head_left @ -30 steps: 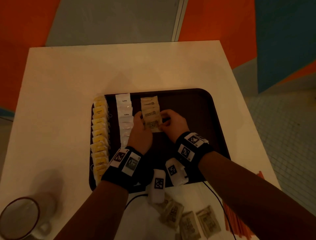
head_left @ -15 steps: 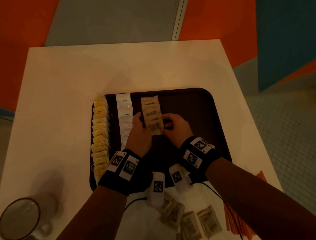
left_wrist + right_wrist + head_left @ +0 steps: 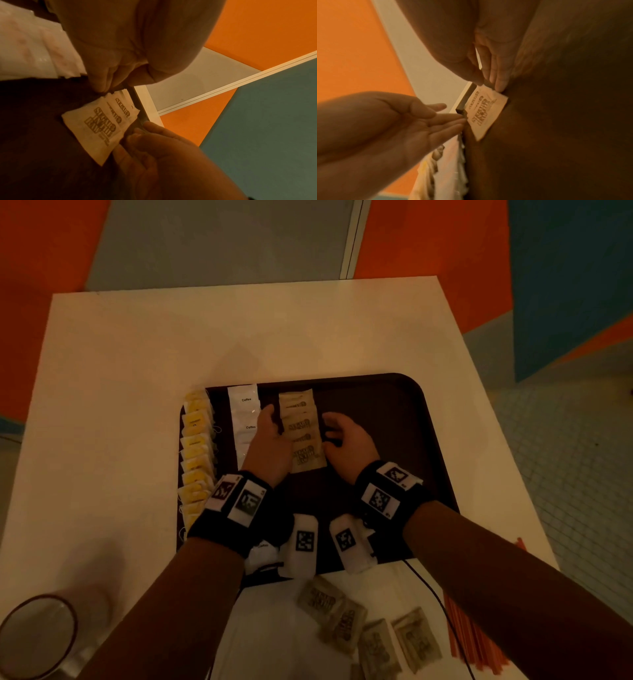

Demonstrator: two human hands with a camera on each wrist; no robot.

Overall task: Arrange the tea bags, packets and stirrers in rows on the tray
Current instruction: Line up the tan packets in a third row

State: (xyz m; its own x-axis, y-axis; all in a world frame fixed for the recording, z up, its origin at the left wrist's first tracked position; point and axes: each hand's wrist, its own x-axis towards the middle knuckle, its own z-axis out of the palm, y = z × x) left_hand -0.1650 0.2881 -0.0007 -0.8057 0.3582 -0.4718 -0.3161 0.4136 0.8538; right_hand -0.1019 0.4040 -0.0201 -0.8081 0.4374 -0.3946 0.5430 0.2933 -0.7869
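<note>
Both hands are flanking the sugar row [image 3: 301, 429] mid-frame on the tray [image 3: 394, 405]: left hand [image 3: 269, 445] and right hand [image 3: 347, 445] are touching its edges with relaxed fingertips.

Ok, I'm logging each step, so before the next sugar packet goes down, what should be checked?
1. Row of brown sugar packets lies on the dark brown tray: ok.
2. Left hand and right hand flank that row, fingers at its edges: ok.
3. Both hands free to pick: ok.
4. Loose brown packets wait on the white table: ok.
5. Bare tray below the row: ok.
6. Orange stirrers placed on the tray: not ok.
</note>
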